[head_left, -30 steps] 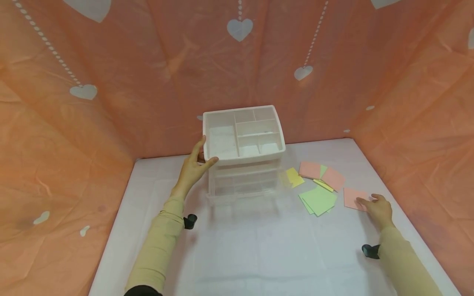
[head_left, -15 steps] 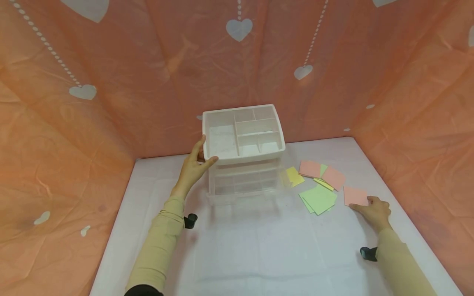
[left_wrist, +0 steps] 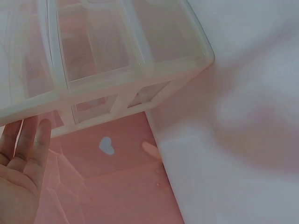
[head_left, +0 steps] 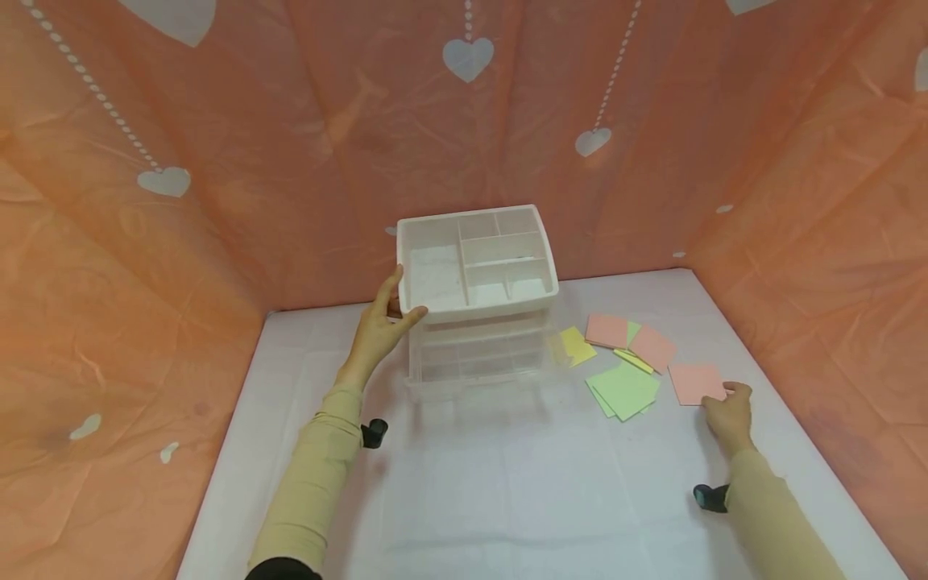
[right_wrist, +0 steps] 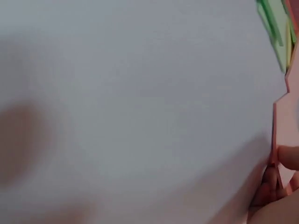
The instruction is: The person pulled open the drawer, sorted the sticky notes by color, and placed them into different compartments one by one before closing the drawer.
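Observation:
My left hand (head_left: 374, 334) holds the front left corner of a white plastic drawer organizer (head_left: 478, 310), thumb on the front rim and fingers along its side. In the left wrist view, the fingers (left_wrist: 29, 142) touch the organizer's (left_wrist: 112, 77) rim. Over on the right, my right hand (head_left: 731, 419) pinches the near right corner of a pink sticky note pad (head_left: 694, 383). The right wrist view catches the thumb (right_wrist: 289, 157) on top of the pink pad (right_wrist: 285, 123); the other fingers are partly hidden.
Between the organizer and my right hand lie green sticky notes (head_left: 625, 391), more pink sticky notes (head_left: 606, 330) and a yellow sticky note (head_left: 577, 346). The organizer's top tray has several compartments. An orange cloth with hearts (head_left: 467, 58) walls in the white table (head_left: 507, 491).
My right hand has shifted left and changed its hold on the pink pad, which has turned and slid slightly. My left hand stays on the organizer.

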`<state>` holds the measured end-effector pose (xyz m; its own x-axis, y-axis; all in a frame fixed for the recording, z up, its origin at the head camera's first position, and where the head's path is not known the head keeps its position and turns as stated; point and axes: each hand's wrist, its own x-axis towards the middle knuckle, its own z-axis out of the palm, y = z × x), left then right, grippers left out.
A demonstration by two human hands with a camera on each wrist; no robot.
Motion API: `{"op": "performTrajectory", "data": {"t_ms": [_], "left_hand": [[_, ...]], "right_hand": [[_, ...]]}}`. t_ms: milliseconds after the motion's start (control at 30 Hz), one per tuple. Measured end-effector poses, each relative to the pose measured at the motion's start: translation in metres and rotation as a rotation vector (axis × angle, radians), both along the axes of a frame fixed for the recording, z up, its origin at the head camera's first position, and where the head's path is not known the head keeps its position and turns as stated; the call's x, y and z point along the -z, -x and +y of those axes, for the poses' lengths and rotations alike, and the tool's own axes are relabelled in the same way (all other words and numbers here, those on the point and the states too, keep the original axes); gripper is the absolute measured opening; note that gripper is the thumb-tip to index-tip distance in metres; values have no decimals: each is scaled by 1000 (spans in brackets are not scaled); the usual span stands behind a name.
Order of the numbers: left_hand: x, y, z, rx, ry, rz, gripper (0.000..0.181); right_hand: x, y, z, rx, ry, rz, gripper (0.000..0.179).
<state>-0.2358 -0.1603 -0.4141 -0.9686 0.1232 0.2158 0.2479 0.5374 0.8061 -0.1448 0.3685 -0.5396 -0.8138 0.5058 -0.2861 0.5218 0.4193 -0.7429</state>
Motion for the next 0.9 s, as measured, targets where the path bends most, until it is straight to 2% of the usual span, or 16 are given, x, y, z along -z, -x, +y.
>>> {"op": "performTrajectory", "data": {"t_ms": [167, 400, 467, 600, 767, 900], "left_hand": [[1, 1, 0, -2, -5, 5, 78], [2, 1, 0, 0, -12, 12, 78], [2, 1, 1, 0, -13, 13, 78], [2, 1, 1, 0, -14, 16, 78], [3, 1, 1, 1, -19, 12, 79], [3, 1, 1, 2, -22, 4, 78]], "right_hand": [[3, -6, 2, 36, -35, 26, 53], [1, -13, 0, 132, -22, 100, 46], [-1, -14, -2, 170, 22, 126, 41], [-5, -16, -4, 247, 166, 201, 20], [-8, -16, -7, 329, 354, 324, 25], [-12, -14, -8, 377, 471, 370, 23]]}}
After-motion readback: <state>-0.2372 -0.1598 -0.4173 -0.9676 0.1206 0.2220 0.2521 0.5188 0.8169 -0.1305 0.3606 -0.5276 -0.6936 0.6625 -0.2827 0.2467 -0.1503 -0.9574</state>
